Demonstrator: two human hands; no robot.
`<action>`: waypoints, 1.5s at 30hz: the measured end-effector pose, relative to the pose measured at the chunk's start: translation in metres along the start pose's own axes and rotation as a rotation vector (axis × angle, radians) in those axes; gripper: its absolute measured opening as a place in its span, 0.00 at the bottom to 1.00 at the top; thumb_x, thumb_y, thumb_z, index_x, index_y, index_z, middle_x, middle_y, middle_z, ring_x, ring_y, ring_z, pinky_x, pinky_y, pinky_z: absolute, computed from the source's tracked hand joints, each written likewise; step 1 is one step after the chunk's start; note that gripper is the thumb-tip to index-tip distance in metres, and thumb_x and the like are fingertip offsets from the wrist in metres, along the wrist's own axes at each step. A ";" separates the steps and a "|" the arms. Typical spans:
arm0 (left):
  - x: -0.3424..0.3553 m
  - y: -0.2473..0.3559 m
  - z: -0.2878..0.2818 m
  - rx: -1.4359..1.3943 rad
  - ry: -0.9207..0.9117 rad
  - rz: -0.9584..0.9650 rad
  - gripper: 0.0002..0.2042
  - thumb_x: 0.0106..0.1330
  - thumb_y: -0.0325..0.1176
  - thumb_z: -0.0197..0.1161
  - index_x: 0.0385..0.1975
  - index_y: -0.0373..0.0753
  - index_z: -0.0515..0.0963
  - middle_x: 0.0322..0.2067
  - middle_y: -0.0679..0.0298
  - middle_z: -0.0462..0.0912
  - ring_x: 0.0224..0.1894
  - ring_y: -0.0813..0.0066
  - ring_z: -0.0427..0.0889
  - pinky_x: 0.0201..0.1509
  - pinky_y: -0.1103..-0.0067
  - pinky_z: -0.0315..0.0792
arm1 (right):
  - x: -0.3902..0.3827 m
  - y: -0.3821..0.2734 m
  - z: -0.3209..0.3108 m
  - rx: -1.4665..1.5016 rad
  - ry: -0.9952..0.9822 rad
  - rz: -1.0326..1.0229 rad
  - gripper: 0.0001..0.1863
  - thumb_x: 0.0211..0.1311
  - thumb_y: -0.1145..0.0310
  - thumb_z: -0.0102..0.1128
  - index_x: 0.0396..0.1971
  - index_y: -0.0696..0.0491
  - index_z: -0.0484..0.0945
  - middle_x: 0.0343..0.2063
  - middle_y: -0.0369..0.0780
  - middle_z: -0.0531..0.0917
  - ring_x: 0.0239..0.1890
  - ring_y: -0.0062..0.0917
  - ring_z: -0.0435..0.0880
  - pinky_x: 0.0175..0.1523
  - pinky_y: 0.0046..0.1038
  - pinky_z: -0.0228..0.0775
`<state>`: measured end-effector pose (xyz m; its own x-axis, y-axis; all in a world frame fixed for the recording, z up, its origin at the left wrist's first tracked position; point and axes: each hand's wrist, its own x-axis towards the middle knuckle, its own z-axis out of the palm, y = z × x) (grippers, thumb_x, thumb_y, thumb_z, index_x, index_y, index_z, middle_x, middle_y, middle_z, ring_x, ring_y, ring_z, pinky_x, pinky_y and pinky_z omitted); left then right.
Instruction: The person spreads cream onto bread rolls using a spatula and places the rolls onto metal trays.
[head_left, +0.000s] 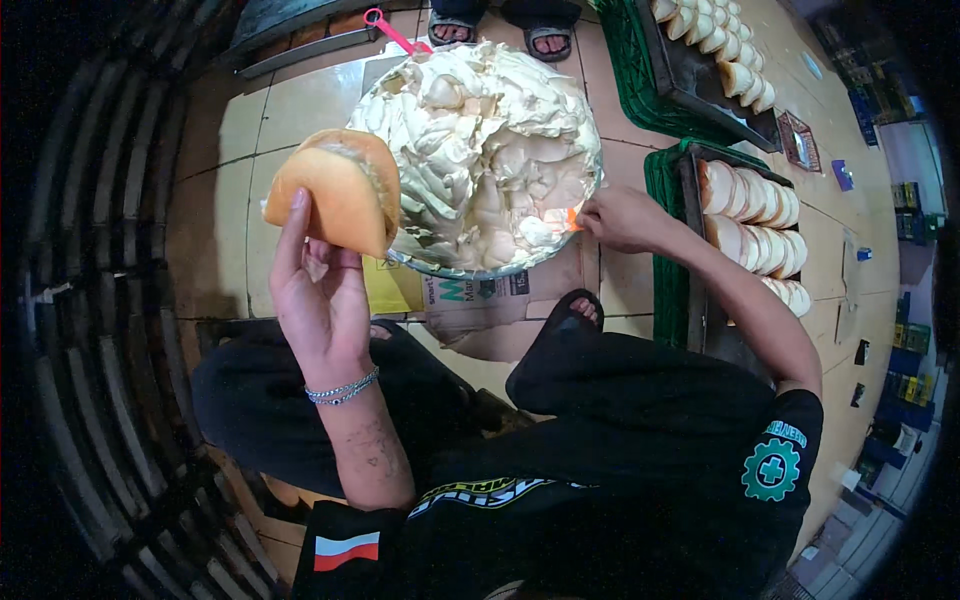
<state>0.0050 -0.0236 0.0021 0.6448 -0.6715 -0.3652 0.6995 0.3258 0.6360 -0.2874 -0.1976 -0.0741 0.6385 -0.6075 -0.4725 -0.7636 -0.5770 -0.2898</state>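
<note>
A round, folded piece of golden bread [350,190] is held up by my left hand [315,280] at the left edge of a large metal bowl [420,262]. Pale cream [470,130] is heaped in the bowl. On the bowl's right, my right hand [610,215] grips an orange spatula [562,216], its blade down in the cream with a lump on it. A red plastic utensil [397,35] sticks out behind the bowl's far edge. Cardboard [480,325] lies under the bowl.
Green crates [625,55] with trays of pale filled breads [750,245] stand at the right. Dark slatted racks [100,350] line the left. A person's sandalled feet [548,40] are beyond the bowl. A small basket [800,140] sits farther right on the tiled floor [225,240].
</note>
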 end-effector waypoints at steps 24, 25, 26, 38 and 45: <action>-0.010 -0.006 0.009 0.004 -0.015 -0.072 0.16 0.68 0.32 0.62 0.53 0.32 0.73 0.49 0.60 0.79 0.53 0.73 0.77 0.62 0.72 0.70 | -0.015 -0.007 0.036 0.957 0.147 0.097 0.20 0.71 0.54 0.53 0.34 0.55 0.85 0.17 0.28 0.70 0.21 0.13 0.66 0.28 0.21 0.59; -0.010 -0.006 0.009 0.004 -0.024 -0.068 0.16 0.68 0.32 0.62 0.53 0.32 0.73 0.49 0.60 0.79 0.53 0.73 0.77 0.62 0.72 0.70 | -0.018 -0.004 0.035 1.013 0.131 0.084 0.19 0.72 0.54 0.52 0.36 0.54 0.83 0.17 0.26 0.67 0.20 0.10 0.61 0.25 0.18 0.53; -0.010 -0.007 0.010 0.002 -0.019 -0.079 0.16 0.69 0.33 0.62 0.53 0.33 0.73 0.48 0.60 0.79 0.53 0.73 0.77 0.62 0.72 0.71 | -0.020 -0.002 0.032 1.068 0.115 0.071 0.18 0.73 0.53 0.51 0.38 0.52 0.82 0.17 0.23 0.64 0.18 0.07 0.56 0.23 0.16 0.48; -0.012 -0.024 0.006 -0.254 -0.380 -0.456 0.19 0.75 0.39 0.51 0.57 0.32 0.70 0.50 0.55 0.80 0.49 0.65 0.82 0.57 0.70 0.78 | -0.040 -0.045 -0.079 0.678 0.779 -0.575 0.14 0.71 0.65 0.55 0.45 0.60 0.81 0.23 0.33 0.72 0.25 0.15 0.69 0.31 0.19 0.61; -0.018 -0.024 0.017 -0.400 -0.569 -0.529 0.19 0.74 0.34 0.51 0.60 0.31 0.67 0.54 0.53 0.77 0.56 0.65 0.79 0.64 0.67 0.72 | -0.031 -0.055 -0.077 0.346 0.774 -0.802 0.21 0.58 0.78 0.63 0.53 0.49 0.81 0.28 0.38 0.77 0.28 0.26 0.75 0.34 0.25 0.68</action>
<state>-0.0283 -0.0302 0.0050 0.0280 -0.9962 -0.0829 0.9880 0.0149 0.1539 -0.2577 -0.1899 0.0206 0.7469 -0.3758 0.5486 -0.0238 -0.8396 -0.5427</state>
